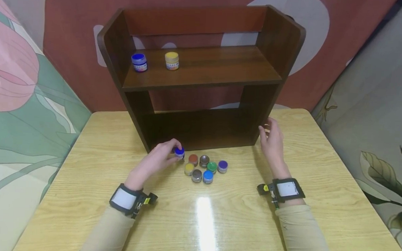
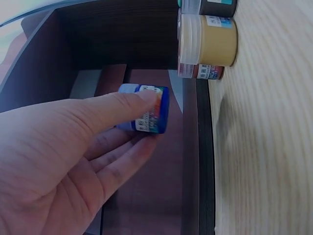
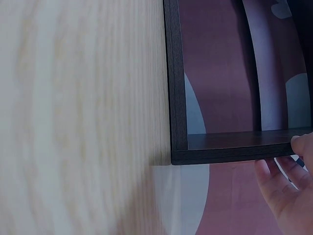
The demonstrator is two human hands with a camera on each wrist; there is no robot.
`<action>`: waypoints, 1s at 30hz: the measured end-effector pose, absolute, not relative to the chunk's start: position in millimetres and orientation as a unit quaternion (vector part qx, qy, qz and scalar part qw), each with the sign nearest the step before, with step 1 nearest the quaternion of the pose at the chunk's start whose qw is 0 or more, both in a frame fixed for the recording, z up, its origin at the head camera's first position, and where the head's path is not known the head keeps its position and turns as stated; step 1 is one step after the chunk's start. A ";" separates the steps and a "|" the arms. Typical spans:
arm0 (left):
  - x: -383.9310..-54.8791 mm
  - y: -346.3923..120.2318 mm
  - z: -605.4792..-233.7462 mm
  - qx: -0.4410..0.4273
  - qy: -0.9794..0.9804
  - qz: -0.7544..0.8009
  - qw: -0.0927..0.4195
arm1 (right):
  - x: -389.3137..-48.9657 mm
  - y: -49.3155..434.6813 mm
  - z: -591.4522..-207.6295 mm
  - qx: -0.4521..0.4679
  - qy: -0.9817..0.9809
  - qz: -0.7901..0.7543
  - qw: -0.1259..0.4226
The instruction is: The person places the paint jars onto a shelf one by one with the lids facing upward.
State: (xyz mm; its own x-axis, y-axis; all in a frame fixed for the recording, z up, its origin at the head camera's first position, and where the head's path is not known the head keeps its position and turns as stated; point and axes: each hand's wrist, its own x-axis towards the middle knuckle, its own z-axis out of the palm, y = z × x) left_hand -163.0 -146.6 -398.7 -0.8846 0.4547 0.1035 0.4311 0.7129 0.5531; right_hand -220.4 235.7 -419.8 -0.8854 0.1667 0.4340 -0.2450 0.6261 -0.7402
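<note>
My left hand (image 1: 155, 160) pinches a small dark blue paint jar (image 1: 179, 152) between thumb and fingers, in front of the lower left of the dark brown shelf unit (image 1: 220, 64). In the left wrist view the jar's label shows under the thumb, and the jar is clear of the tabletop. Right of it stands a cluster of several paint jars, among them a yellow jar (image 1: 189, 169), a green jar (image 1: 212, 167) and a purple jar (image 1: 222, 166). My right hand (image 1: 274, 143) grips the shelf's right side panel low down, thumb at its front edge and fingers along its outer face.
On the upper board are another blue paint jar (image 1: 139, 62) at the left and a pale yellow paint jar (image 1: 171, 61) beside it. The unit stands at the back of a light wooden table (image 1: 244, 224). Patterned cloth (image 1: 28, 73) hangs behind and at both sides.
</note>
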 end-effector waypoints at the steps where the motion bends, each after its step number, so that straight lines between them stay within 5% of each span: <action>1: -163.4 -146.5 -398.4 0.241 0.923 0.299 0.016 | -220.8 235.7 -419.7 0.022 -0.870 0.431 0.237; 30: -159.4 -145.9 -379.8 0.260 0.887 0.362 -0.120 | -219.7 235.4 -418.9 0.021 -0.868 0.435 0.239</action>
State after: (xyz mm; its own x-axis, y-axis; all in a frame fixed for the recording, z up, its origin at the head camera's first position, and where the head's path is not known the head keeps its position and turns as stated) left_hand -159.4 -145.9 -379.8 -0.8362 0.3746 0.4006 0.5479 0.6020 0.5808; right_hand -219.7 235.4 -418.9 -0.8846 0.1717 0.4337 -0.2443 0.6214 -0.7444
